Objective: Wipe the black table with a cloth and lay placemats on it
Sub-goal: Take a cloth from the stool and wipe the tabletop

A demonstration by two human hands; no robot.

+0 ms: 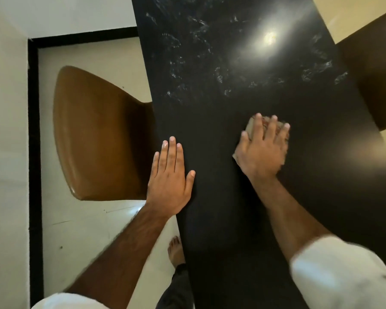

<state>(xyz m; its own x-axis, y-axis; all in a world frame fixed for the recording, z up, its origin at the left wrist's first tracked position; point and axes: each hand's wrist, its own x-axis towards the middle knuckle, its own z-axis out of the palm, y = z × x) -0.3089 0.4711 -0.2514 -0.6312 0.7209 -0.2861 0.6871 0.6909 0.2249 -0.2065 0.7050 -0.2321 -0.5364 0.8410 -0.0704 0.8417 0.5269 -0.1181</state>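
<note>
The black table (221, 112) runs lengthwise away from me, with pale smears and a glare spot on its far half. My right hand (262, 150) lies flat, fingers spread, pressing a small beige cloth (251, 127) onto the table's middle right; only the cloth's edges show around the fingers. My left hand (171, 177) rests palm down, fingers together, on the table's left edge and holds nothing. No placemats are in view.
A brown leather chair (94, 134) stands tucked against the table's left side. Another brown chair (374, 70) is at the right edge. My bare foot (176, 250) is on the pale floor below the table's left edge. A black-framed doorway (34, 130) is at left.
</note>
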